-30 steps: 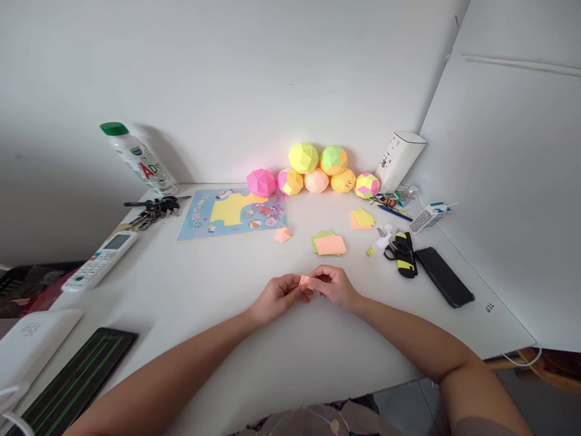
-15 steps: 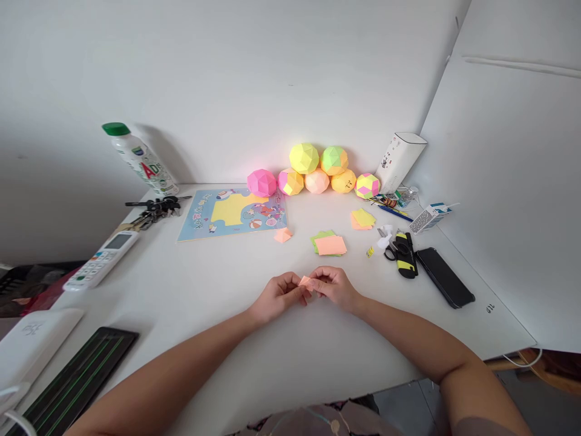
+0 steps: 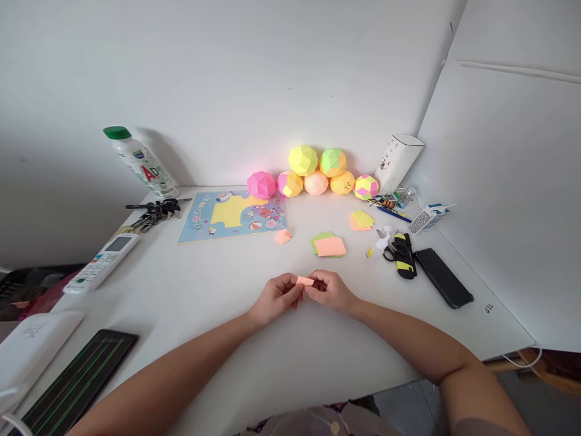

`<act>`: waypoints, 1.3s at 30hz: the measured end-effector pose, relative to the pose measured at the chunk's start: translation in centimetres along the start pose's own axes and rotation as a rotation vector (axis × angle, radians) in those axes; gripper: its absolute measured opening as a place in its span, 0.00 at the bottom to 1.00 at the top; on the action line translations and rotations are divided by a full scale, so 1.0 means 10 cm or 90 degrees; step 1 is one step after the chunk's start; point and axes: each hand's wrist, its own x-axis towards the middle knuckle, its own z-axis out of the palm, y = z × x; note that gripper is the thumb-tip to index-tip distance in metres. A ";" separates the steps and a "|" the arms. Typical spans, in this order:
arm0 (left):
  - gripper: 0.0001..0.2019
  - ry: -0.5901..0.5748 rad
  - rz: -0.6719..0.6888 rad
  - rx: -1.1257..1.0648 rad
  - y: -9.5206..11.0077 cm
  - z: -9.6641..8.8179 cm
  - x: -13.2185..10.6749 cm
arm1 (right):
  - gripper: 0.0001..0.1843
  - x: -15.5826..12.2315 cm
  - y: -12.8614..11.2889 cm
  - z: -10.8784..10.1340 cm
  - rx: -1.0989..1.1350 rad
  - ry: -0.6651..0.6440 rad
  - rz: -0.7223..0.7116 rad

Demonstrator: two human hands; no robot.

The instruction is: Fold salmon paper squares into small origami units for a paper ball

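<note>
My left hand [image 3: 275,298] and my right hand [image 3: 333,290] meet at the middle of the white desk [image 3: 218,315], both pinched on a small folded orange paper piece [image 3: 305,281] held between the fingertips. Just beyond them lies a small stack of orange and green paper squares [image 3: 329,245]. A folded orange paper unit [image 3: 282,237] sits to the left of that stack. Another stack of yellow and orange squares [image 3: 362,219] lies farther right.
Several paper polyhedron balls [image 3: 313,172] line the back wall. A puzzle sheet [image 3: 233,214], keys [image 3: 154,212], bottle [image 3: 140,160] and remote [image 3: 100,264] are on the left. Scissors [image 3: 399,251], a phone [image 3: 443,277], a small carton [image 3: 426,218] and a white box [image 3: 398,162] are on the right.
The fingers have shifted slightly on the orange piece, which now shows flatter between the two hands. The view has tilted a little; nothing else on the desk moved.
</note>
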 end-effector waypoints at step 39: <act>0.17 0.014 -0.023 -0.054 0.01 -0.01 0.03 | 0.09 0.01 0.02 -0.05 0.052 -0.042 -0.015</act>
